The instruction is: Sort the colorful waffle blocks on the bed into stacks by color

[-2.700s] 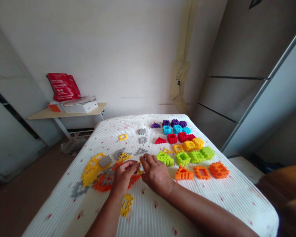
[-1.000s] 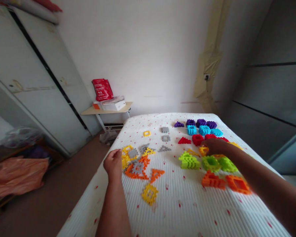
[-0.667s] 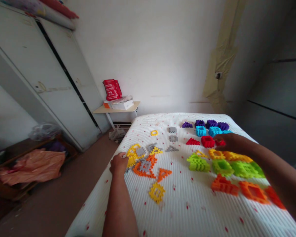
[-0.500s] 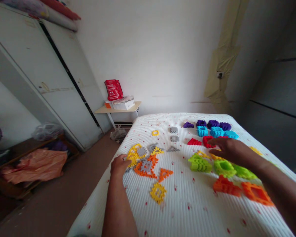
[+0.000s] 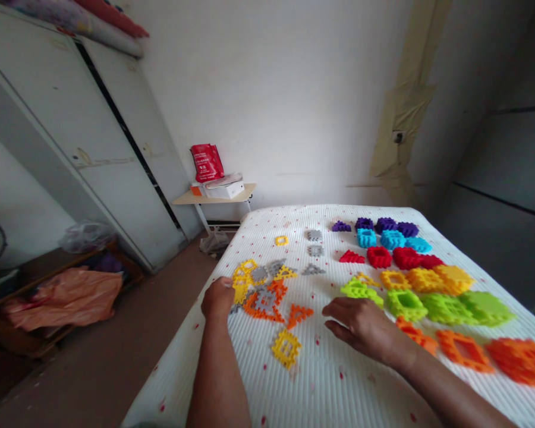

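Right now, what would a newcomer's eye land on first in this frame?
The colour-sorted rows of toy blocks on the right side of the white bedspread stand out first: purple farthest, then blue, red, yellow, green and orange nearest. Left of them lies a jumbled pile of yellow, orange and grey pieces, with the left hand at its edge and the right hand open beside the green blocks.

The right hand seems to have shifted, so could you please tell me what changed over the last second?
The right hand drew back from the red stacks and yellow stacks toward the person; it is now open and empty between the orange triangle and the green stack. The left hand stayed curled at the left edge of the mixed pile. No pieces visibly moved.
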A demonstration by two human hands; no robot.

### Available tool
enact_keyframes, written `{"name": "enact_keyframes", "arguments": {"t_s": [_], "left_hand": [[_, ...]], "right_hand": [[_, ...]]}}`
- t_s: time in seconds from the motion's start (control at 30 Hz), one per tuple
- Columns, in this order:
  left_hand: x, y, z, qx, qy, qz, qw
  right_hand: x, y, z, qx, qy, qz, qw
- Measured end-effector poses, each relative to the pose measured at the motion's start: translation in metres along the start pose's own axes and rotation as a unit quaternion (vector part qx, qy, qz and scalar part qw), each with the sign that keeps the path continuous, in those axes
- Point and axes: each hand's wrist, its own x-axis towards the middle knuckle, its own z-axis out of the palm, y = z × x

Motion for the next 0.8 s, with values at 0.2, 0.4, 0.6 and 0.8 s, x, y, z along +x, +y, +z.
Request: {"name": "enact_keyframes", "arguments": {"t_s": [0.2,0.4,0.6,0.8], "left_hand": [[-0.001,0.008,0.000,-0.150,0.057,0.049,0.986],[-0.011,0.023,0.019,-0.346,-0.004,0.100,0.933],[-0.042,0.053,0.034,-0.445,-0.094,0.185,0.871],[-0.074,0.076,0.044,-0.440,-0.144,0.328,0.823]], "right_hand": [[0.000,-0.006,0.021,0.007,-0.046,-0.005,0.999],[0.001,-0.005,0.028,0.018,-0.038,0.009,0.999],[0.002,0.001,0.031,0.099,0.069,0.049,0.991],[0.004,0.004,0.034,0.204,0.147,0.125,0.960]]}}
